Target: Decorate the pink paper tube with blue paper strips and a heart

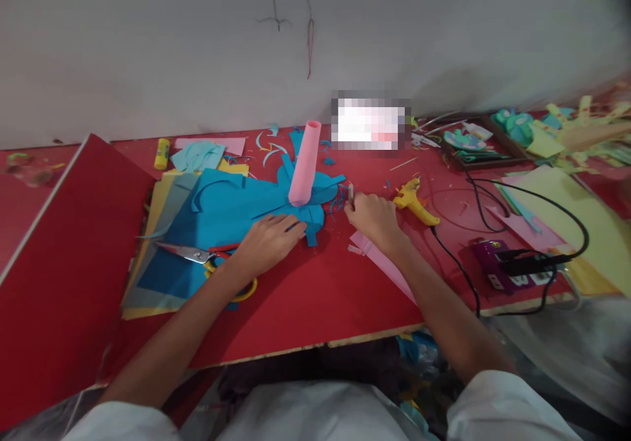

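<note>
My left hand (271, 240) rests on the near edge of a blue paper cutout (310, 216), fingers stretched to the right and slightly bent; its thumb is hidden. Standing on that cutout, a rolled pink paper tube (305, 165) leans a little to the right. To the right of the cutout, my right hand (372, 217) is closed around a small greyish stick-like piece (351, 193), whose kind I cannot make out. Scissors (194, 253) with red and yellow handles lie partly under my left forearm, on blue paper sheets (221, 214).
A yellow hot glue gun (415, 203) lies right of my right hand, its cable running to a purple power box (497, 267). A yellow glue stick (162, 154) stands at the back left. Pink paper (387, 270), a dark tray (515, 155) and a red board (69, 263) surround the work.
</note>
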Demonstrator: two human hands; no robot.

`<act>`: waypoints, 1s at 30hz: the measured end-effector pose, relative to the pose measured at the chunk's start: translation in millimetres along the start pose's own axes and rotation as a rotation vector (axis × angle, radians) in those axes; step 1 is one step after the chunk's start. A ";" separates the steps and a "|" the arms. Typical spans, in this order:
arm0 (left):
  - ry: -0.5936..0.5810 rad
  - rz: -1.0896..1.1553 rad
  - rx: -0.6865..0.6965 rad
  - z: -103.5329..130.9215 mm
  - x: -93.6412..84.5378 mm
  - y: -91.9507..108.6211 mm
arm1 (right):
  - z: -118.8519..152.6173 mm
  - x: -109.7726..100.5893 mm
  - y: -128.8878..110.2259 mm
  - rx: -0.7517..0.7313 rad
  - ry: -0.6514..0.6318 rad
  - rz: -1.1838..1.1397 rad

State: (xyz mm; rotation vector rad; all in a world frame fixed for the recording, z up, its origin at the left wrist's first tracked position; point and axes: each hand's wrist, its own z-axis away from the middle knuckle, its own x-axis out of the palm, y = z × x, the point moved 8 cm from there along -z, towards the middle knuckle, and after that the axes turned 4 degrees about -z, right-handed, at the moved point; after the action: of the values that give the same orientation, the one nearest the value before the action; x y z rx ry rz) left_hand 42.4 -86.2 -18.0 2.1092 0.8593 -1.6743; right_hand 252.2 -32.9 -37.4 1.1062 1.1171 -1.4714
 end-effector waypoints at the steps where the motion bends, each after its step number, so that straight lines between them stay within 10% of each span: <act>1: -0.023 -0.005 -0.011 -2.7 2.6 -1.5 | -0.3 0.0 -1.3 -0.008 0.002 0.009; 7: -0.087 0.032 -0.069 -3.3 13.7 -10.3 | -7.8 -9.5 13.2 -0.011 0.139 -0.168; 10: -0.056 0.040 -0.083 2.0 15.3 -12.1 | -6.2 -23.5 11.7 -0.153 0.286 -0.569; 14: -0.034 0.045 -0.093 5.3 18.7 -12.5 | -1.6 -22.6 -18.5 -0.405 0.174 -1.135; 19: -0.080 0.045 -0.147 4.5 25.0 -15.5 | 3.1 -6.9 -58.7 -0.679 0.057 -1.216; 30: -0.096 0.097 -0.130 5.8 27.6 -16.6 | -7.2 20.0 -52.3 -0.708 -0.047 -1.285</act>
State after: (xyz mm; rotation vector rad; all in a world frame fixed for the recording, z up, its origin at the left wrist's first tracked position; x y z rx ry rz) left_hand 31.4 -69.6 -44.0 1.9357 0.8014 -1.6112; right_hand 198.7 -22.1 -51.9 -0.2804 2.2589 -1.6809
